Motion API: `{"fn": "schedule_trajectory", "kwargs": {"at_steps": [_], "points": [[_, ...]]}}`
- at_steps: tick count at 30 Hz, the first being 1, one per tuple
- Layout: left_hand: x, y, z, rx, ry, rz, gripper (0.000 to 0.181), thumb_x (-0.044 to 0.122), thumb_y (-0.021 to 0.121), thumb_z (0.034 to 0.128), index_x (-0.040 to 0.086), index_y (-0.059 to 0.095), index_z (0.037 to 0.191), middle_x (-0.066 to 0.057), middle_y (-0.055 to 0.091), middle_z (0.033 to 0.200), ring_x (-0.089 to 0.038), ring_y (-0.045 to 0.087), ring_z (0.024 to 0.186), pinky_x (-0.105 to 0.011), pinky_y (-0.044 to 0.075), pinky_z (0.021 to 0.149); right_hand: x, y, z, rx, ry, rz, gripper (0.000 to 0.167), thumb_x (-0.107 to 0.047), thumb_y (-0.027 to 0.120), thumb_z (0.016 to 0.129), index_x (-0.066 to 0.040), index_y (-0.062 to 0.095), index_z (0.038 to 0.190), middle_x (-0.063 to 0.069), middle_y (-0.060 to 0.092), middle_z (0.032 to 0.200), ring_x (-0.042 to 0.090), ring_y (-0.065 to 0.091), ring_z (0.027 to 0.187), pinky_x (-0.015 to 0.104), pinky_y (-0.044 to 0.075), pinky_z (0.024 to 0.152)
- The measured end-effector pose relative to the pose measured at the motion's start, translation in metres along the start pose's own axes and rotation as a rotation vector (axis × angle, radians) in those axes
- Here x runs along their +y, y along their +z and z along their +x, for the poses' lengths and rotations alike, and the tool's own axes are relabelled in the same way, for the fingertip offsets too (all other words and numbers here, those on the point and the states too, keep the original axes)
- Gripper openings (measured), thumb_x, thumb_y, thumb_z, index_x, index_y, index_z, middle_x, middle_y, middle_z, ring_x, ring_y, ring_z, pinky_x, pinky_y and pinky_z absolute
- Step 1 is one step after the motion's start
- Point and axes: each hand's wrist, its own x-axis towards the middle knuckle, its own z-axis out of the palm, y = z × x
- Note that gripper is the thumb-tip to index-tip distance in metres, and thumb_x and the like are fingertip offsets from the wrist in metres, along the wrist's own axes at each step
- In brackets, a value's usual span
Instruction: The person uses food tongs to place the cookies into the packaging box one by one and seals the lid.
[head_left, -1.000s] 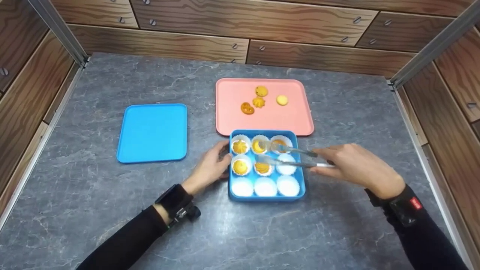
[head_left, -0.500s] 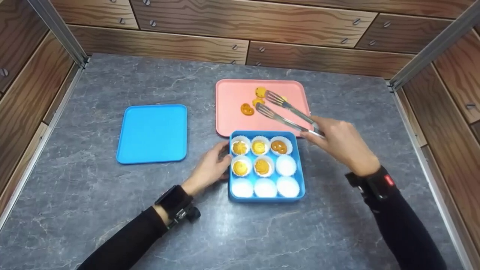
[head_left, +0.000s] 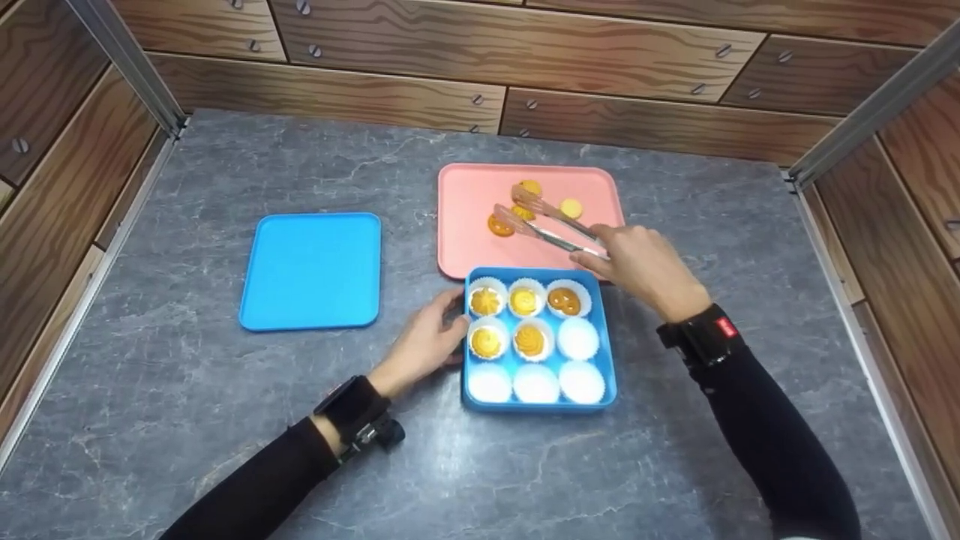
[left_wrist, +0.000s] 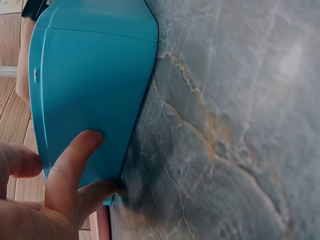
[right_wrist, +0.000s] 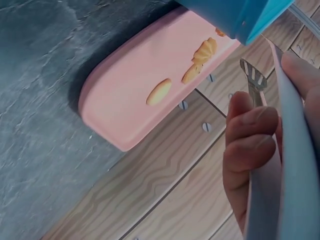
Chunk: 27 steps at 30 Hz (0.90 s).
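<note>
My right hand (head_left: 649, 262) holds metal tongs (head_left: 559, 240) by their arms. Their slotted tips stand apart over the pink tray (head_left: 457, 255). Near the tips lie a pretzel-shaped cookie (head_left: 500, 225), a star-shaped cookie (head_left: 523, 214) and a round cookie (head_left: 531, 187), partly hidden. A pale round cookie (head_left: 571, 208) lies to their right. My left hand (head_left: 424, 341) rests on the left side of the blue box (head_left: 610, 375), fingers against its outer wall (left_wrist: 95, 90) and thumb at the rim. In the box, white paper cups (head_left: 577, 339) stand in rows; several hold cookies, the others are bare.
A flat blue square lid (head_left: 311, 271) lies on the grey marbled table (head_left: 337, 465), left of the box. The pink tray stands right behind the box. Wood-patterned panels (head_left: 390, 90) wall in the table at the back and sides.
My right hand has moved the tongs from over the box back and left to above the cookies on the pink tray. The left hand has stayed at the box.
</note>
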Motion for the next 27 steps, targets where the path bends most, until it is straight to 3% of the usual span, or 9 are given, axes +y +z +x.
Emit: {"fn": "schedule_trajectory", "kwargs": {"at_steps": [6, 13, 19, 27], "points": [[0.001, 0.001, -0.001, -0.003, -0.001, 0.016, 0.056, 0.018, 0.053, 0.1072, 0.007, 0.037, 0.159, -0.019, 0.044, 0.159, -0.032, 0.063, 0.120, -0.033, 0.066, 0.073, -0.005, 0.002, 0.013, -0.056, 0.030, 0.001, 0.051, -0.049, 0.066, 0.100, -0.004, 0.071, 0.122, 0.007, 0.068, 0.082, 0.019, 0.061, 0.063, 0.036, 0.052, 0.055], [0.000, -0.001, 0.000, 0.009, 0.010, 0.035, 0.056, 0.017, 0.054, 0.1065, 0.006, 0.038, 0.159, -0.020, 0.045, 0.157, -0.031, 0.065, 0.115, -0.034, 0.066, 0.069, -0.010, 0.004, 0.022, -0.062, 0.012, 0.026, 0.040, -0.043, 0.071, 0.099, -0.008, 0.071, 0.117, 0.005, 0.067, 0.086, 0.019, 0.061, 0.065, 0.034, 0.052, 0.056], [0.001, -0.001, 0.000, 0.002, 0.023, 0.031, 0.054, 0.017, 0.052, 0.1068, 0.005, 0.039, 0.158, -0.021, 0.046, 0.156, -0.032, 0.066, 0.116, -0.034, 0.067, 0.069, -0.011, 0.005, 0.026, -0.066, -0.029, -0.024, 0.039, -0.043, 0.072, 0.098, -0.005, 0.073, 0.107, 0.006, 0.066, 0.079, 0.021, 0.061, 0.063, 0.038, 0.052, 0.056], [0.001, 0.000, 0.001, 0.007, 0.015, 0.042, 0.054, 0.017, 0.052, 0.1071, 0.006, 0.038, 0.159, -0.021, 0.047, 0.155, -0.032, 0.065, 0.116, -0.034, 0.067, 0.070, -0.011, 0.005, 0.029, -0.080, -0.021, -0.034, 0.034, -0.041, 0.072, 0.098, -0.008, 0.075, 0.102, 0.004, 0.066, 0.077, 0.020, 0.060, 0.063, 0.037, 0.052, 0.056]]}}
